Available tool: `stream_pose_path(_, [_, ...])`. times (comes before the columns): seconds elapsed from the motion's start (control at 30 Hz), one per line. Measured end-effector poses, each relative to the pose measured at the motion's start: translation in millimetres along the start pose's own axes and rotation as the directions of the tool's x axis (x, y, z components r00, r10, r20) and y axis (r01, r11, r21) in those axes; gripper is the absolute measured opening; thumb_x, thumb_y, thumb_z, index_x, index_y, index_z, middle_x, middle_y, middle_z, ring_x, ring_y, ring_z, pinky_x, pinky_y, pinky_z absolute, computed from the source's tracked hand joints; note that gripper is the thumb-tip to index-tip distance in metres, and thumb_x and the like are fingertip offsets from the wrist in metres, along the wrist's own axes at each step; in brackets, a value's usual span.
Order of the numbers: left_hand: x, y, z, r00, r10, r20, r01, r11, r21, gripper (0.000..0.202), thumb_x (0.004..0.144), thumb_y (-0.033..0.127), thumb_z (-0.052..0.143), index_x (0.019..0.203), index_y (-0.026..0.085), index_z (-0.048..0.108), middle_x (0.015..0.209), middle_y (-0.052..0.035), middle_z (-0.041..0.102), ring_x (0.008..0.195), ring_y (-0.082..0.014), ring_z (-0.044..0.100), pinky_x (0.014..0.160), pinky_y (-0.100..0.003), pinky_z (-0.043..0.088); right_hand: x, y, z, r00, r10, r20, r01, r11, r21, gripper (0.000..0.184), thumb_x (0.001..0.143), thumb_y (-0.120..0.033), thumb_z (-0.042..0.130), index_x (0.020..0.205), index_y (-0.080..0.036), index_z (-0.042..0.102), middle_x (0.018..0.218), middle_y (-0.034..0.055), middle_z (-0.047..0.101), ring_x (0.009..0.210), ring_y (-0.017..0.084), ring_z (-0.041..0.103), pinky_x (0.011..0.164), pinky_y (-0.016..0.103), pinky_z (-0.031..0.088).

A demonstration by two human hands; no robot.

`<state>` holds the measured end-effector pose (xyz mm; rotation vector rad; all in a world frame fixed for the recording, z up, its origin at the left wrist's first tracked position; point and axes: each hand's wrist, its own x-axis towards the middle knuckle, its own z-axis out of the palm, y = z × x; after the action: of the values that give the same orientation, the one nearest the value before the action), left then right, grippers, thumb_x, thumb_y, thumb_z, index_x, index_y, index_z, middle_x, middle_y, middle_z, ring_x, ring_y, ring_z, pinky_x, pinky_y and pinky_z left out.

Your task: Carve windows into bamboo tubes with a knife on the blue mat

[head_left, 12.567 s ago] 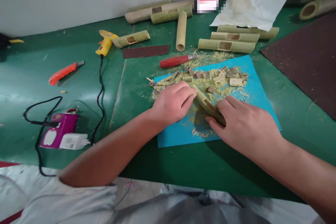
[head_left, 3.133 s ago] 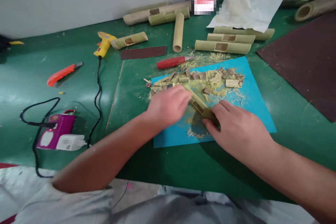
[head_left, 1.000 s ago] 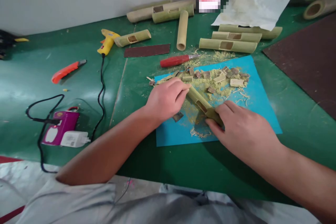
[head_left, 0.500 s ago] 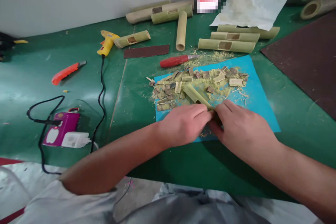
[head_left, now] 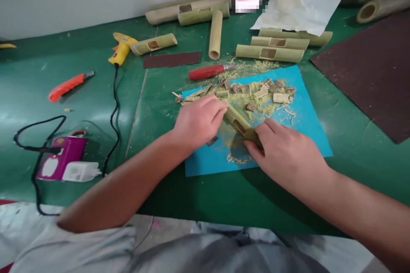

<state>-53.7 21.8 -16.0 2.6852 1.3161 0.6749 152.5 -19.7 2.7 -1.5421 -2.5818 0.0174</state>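
A pale green bamboo tube with a rectangular slot cut in its side slants over the blue sheet. My right hand grips its near end, thumb underneath and fingers over the top. At the far end, my left hand has its fingers closed together against the tube; the fingertips are partly hidden. Small bamboo chips and yellowish dust cover the sheet beyond the tube. Curled shavings lie near its front edge. Just behind the sheet is a red-handled chisel-like tool.
More bamboo tubes lie along the back, some slotted. At left are a yellow glue gun, an orange utility knife and a purple power box with a black cord. A brown sheet lies at right, a narrow brown strip behind.
My left hand has moved from beside the right hand to the tube's far end, exposing the slot and the shavings. My right hand still holds the near end. The view shifted slightly.
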Motion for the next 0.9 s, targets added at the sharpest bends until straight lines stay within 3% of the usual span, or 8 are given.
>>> stream_pose_path(0.13, [-2.2,4.5,-0.1,0.975,0.175,0.133,-0.164,0.982,-0.092,0.035,0.105,0.024,0.042,0.081,0.017,0.067,0.077,-0.0032,0.065,0.068,-0.0138,0.061,0.062,-0.025,0.047,-1.4,0.9,1.7,1.0,-0.026,-0.016,0.026,1.0,0.011,0.021,0.094,-0.024,0.052,0.077,-0.017,0.063,0.071,0.0055,0.062,0.055,0.016,0.052,0.05,0.03,0.022])
stream_pose_path(0.27, [-1.8,-1.1,-0.1,1.0,0.006,-0.024,-0.006,1.0,-0.002,0.027,0.105,0.024,0.046,0.095,0.015,0.07,0.084,-0.0054,0.069,0.077,-0.0157,0.064,0.068,-0.026,0.049,-1.1,1.1,1.2,0.999,-0.017,-0.037,0.017,1.0,-0.003,0.021,0.094,-0.027,0.056,0.077,-0.017,0.064,0.072,0.0062,0.063,0.055,0.016,0.052,0.049,0.03,0.022])
stream_pose_path(0.33, [-1.9,-1.9,0.3,1.0,0.022,-0.018,-0.023,1.0,-0.006,0.028,0.105,0.025,0.045,0.097,0.015,0.07,0.087,-0.0059,0.07,0.077,-0.0156,0.064,0.068,-0.026,0.05,-0.7,0.7,0.4,0.999,-0.022,-0.025,0.022,1.0,-0.004,0.02,0.093,-0.027,0.057,0.078,-0.017,0.064,0.072,0.0064,0.063,0.056,0.016,0.053,0.049,0.03,0.022])
stream_pose_path(0.43, [-2.7,0.3,1.7,0.98,0.161,0.113,-0.15,0.983,-0.105,0.035,0.107,0.026,0.04,0.089,0.017,0.069,0.077,-0.0026,0.065,0.069,-0.0132,0.061,0.064,-0.024,0.048,-0.2,0.2,-0.4,1.0,-0.028,-0.01,0.028,1.0,-0.001,0.018,0.092,-0.024,0.058,0.078,-0.017,0.065,0.071,0.0062,0.063,0.056,0.016,0.053,0.049,0.029,0.023])
stream_pose_path(0.6, [-0.4,-2.1,0.9,1.0,-0.01,-0.03,0.008,0.999,-0.052,0.023,0.104,0.025,0.048,0.099,0.016,0.069,0.09,-0.0048,0.07,0.081,-0.0155,0.065,0.072,-0.026,0.052,-0.3,-0.2,-0.4,1.0,-0.018,-0.013,0.018,1.0,-0.011,0.02,0.093,-0.028,0.057,0.079,-0.017,0.065,0.074,0.007,0.064,0.056,0.016,0.052,0.049,0.03,0.022])
stream_pose_path(0.73, [-0.6,2.3,-0.1,0.975,0.18,0.131,-0.159,0.975,-0.154,0.035,0.106,0.023,0.041,0.082,0.016,0.066,0.076,-0.0024,0.063,0.067,-0.0124,0.059,0.062,-0.023,0.048,-0.8,0.1,0.7,0.999,-0.024,-0.024,0.024,1.0,-0.003,0.017,0.092,-0.024,0.059,0.077,-0.017,0.064,0.071,0.0056,0.062,0.055,0.016,0.052,0.049,0.03,0.023])
stream_pose_path(0.8, [-0.4,0.0,0.2,0.987,0.148,0.065,-0.14,0.983,-0.118,0.031,0.106,0.023,0.043,0.09,0.016,0.068,0.08,-0.003,0.066,0.073,-0.0134,0.062,0.066,-0.023,0.05,-1.2,0.0,1.5,0.999,-0.021,-0.041,0.021,1.0,-0.003,0.017,0.091,-0.025,0.06,0.077,-0.017,0.064,0.071,0.0054,0.062,0.055,0.016,0.053,0.049,0.03,0.023])
stream_pose_path(0.9, [-0.3,-4.2,1.2,0.998,0.011,-0.057,-0.013,0.999,-0.036,0.024,0.104,0.023,0.047,0.1,0.015,0.07,0.089,-0.0051,0.07,0.082,-0.016,0.066,0.074,-0.026,0.053,-1.7,-0.4,2.6,0.998,-0.022,-0.061,0.021,1.0,-0.008,0.019,0.091,-0.028,0.06,0.077,-0.016,0.064,0.072,0.006,0.062,0.055,0.017,0.053,0.048,0.03,0.023])
